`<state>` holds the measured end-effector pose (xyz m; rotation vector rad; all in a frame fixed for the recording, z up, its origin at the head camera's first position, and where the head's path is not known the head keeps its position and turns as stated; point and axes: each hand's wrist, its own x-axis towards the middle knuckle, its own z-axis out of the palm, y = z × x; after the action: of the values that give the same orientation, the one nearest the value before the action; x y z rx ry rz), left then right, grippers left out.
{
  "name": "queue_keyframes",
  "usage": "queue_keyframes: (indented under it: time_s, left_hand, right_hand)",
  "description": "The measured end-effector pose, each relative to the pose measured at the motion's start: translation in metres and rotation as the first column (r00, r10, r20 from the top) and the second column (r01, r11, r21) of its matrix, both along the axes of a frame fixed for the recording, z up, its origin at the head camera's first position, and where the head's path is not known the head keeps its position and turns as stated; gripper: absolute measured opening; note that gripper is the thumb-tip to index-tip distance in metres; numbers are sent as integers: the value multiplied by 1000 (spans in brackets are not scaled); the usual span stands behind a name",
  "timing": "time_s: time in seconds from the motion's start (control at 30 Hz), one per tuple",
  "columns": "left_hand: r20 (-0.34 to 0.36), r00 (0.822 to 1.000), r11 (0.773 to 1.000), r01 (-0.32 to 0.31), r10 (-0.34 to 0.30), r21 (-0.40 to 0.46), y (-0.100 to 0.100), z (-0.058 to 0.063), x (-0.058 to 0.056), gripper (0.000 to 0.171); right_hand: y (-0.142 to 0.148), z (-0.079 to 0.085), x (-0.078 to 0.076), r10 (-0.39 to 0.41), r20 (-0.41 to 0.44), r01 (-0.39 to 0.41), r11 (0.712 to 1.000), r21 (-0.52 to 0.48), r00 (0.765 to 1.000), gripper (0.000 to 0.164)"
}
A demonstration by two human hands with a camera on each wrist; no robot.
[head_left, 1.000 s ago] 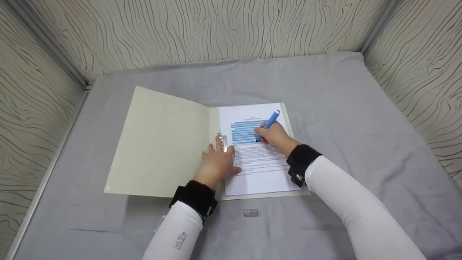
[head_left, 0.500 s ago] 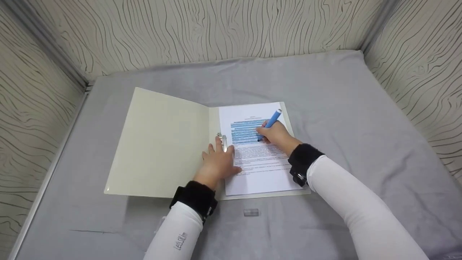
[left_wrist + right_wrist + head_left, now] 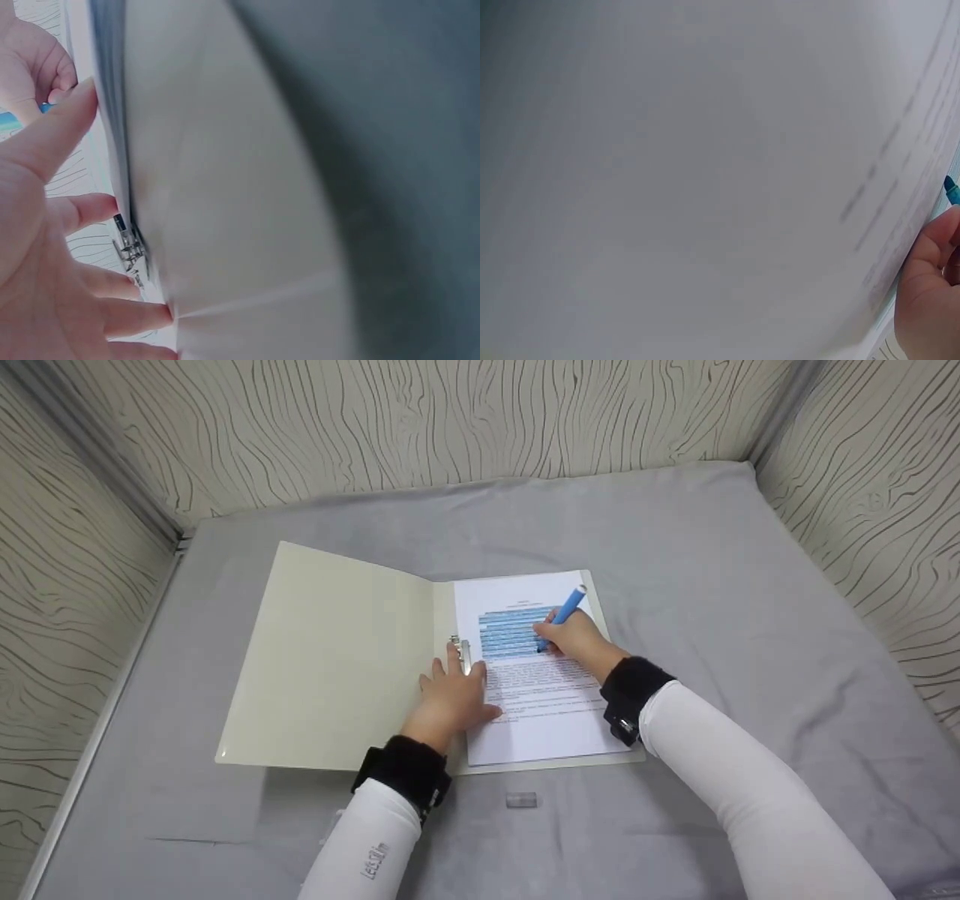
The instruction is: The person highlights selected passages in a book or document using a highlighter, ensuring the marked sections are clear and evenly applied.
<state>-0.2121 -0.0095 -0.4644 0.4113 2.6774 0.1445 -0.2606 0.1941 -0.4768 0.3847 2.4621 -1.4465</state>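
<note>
A blue marker (image 3: 571, 604) is pinched in my right hand (image 3: 581, 639), slanted with its dark tip down at the lower edge of the blue-coloured lines. Those lines run across the upper text of a printed sheet (image 3: 547, 742) in an opened cream folder (image 3: 330, 660). My left hand (image 3: 452, 697) lies with spread fingers over the folder's spine and the sheet's left edge, beside the metal clip (image 3: 466, 656). In the left wrist view, its fingers touch along the paper and folder near the clip (image 3: 131, 247). The right wrist view catches the marker's tip (image 3: 952, 186) beyond the fingers.
A small greyish translucent piece, like a marker cap (image 3: 521, 800), lies on the grey cloth (image 3: 675, 547) in front of the folder. The folder's left cover stands partly raised. Patterned panels (image 3: 450, 420) border the table at the back and sides.
My right hand has shifted slightly to the right with the marker, its tip moving along the text line. The left hand and the folder stay in place.
</note>
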Motion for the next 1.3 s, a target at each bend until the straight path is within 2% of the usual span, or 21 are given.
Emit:
queue_keyframes:
  time_s: [0.27, 0.9, 1.3]
  left_hand:
    - [-5, 1000, 1000, 1, -1, 8, -1, 0, 1, 81]
    - [-12, 1000, 1000, 0, 0, 7, 0, 0, 1, 81]
    - [2, 1000, 1000, -5, 5, 17, -1, 2, 2, 81]
  right_hand:
    - [2, -1, 0, -34, 6, 34, 999, -25, 999, 19]
    - [8, -3, 0, -19, -32, 18, 1000, -9, 999, 19]
    - [11, -1, 2, -41, 7, 41, 997, -58, 999, 20]
